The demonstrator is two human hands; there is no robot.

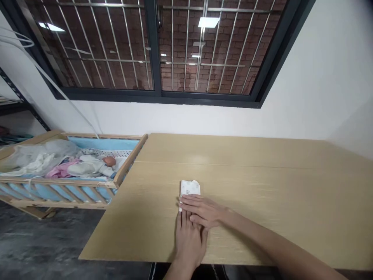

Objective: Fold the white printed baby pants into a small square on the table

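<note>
A small white folded item with faint print (190,187), perhaps a diaper or a cloth, lies flat on the wooden table (262,210). My right hand (204,210) reaches in from the right and rests across its lower part, fingers stretched out and pointing left. From the front edge, my left hand (189,235) lies with its fingers pointing away from me at the item's near end. Its fingertips are partly under the right hand. Neither hand is wrapped round anything, and the lower part of the item is mostly hidden.
Left of the table stands a wooden crib (126,167) with blue lining (105,143). In it lie a baby-like figure (91,165) and white netting (43,155). A barred window (157,46) is in the white wall (204,120) behind. A white cable (67,97) hangs toward the crib.
</note>
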